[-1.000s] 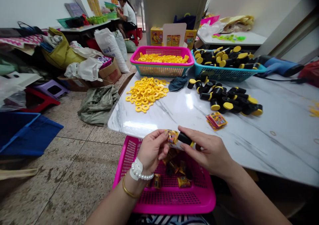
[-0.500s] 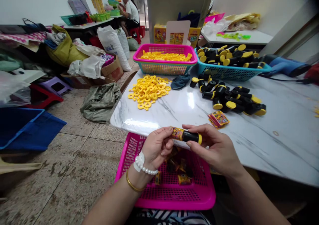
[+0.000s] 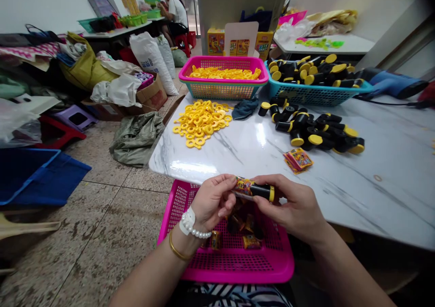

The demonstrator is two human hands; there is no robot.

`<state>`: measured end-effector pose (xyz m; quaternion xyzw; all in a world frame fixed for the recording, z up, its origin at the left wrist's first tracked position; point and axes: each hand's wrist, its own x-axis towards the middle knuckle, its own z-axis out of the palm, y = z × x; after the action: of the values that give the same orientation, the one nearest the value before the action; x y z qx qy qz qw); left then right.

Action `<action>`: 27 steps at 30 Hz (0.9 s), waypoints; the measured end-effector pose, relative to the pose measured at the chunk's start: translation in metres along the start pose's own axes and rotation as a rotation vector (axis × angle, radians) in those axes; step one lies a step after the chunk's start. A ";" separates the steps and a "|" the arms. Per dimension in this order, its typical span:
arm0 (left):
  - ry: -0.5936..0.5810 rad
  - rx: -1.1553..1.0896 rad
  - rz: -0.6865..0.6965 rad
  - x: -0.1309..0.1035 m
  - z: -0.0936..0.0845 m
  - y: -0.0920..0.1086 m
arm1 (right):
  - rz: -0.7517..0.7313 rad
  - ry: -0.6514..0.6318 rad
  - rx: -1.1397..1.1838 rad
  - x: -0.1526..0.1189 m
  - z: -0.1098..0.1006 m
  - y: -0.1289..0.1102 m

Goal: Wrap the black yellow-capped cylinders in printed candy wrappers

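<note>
My right hand (image 3: 290,202) grips a small black cylinder with a yellow end cap (image 3: 261,191), thumb below and fingers above. A printed orange wrapper (image 3: 243,186) covers the cylinder's left end, and my left hand (image 3: 213,199) pinches that wrapper between thumb and fingers. Both hands are over a pink basket (image 3: 238,275), in which several wrapped cylinders (image 3: 250,241) lie. On the table just beyond my right hand is a small stack of printed wrappers (image 3: 297,159). Farther back lies a heap of black cylinders with yellow caps (image 3: 311,130).
Yellow plastic rings (image 3: 202,122) are piled on the white marbled table (image 3: 367,198). Behind them stands a pink-and-teal basket (image 3: 223,89) of yellow parts; beside it, a blue basket (image 3: 306,94) holds more cylinders. A dark cloth (image 3: 245,109) lies between. Another person (image 3: 175,14) sits far back.
The wrapper and cylinder stay between both hands, with the right fingers shifted slightly along the cylinder. The view has tilted a little; nothing else has visibly moved.
</note>
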<state>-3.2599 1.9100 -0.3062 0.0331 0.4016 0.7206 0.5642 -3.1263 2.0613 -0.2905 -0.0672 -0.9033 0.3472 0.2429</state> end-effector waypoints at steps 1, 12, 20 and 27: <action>-0.010 0.011 -0.008 -0.001 -0.001 0.001 | -0.024 -0.010 -0.018 0.000 -0.001 0.000; 0.069 0.112 0.054 -0.005 0.001 -0.010 | -0.165 -0.002 -0.004 0.002 0.010 0.000; 0.058 0.447 0.315 -0.023 -0.002 -0.001 | -0.099 0.118 0.205 -0.011 0.016 0.002; -0.050 0.444 0.177 -0.015 -0.006 0.000 | -0.054 0.027 0.184 -0.017 0.010 0.001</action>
<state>-3.2577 1.8942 -0.3048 0.2091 0.5316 0.6603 0.4875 -3.1161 2.0512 -0.3048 -0.0251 -0.8658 0.4211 0.2693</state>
